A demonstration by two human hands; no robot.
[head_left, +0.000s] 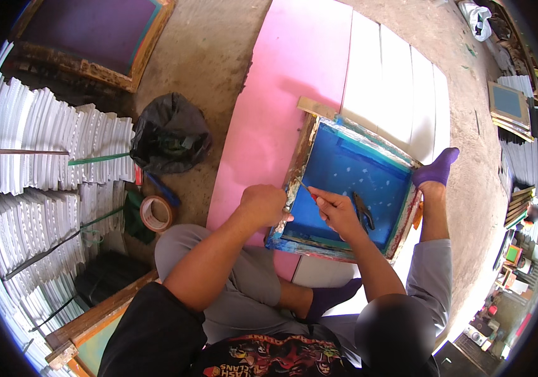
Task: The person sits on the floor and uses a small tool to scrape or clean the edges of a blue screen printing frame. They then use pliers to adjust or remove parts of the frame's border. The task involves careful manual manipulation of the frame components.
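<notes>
A wooden screen-printing frame (289,188) with blue mesh lies tilted in front of me, its wood spattered with paint. My left hand (265,204) is closed at its left rail, the thumb over the wood; the fingertips are hidden. In my right hand (339,215) is a slim screwdriver (305,186) with a red handle, partly covered by the fingers. Its metal shaft points at the upper part of that same left rail. Dark-handled pliers (364,211) rest on the blue mesh (338,160), just right of my right hand.
Pink and white sheets (288,63) lie under the frame. To the left are a black plastic bag (171,133), a roll of tape (155,213) and tied stacks of white sheets (61,141). A larger screen frame (83,66) is at the upper left. My foot (436,169) is beside the frame's right edge.
</notes>
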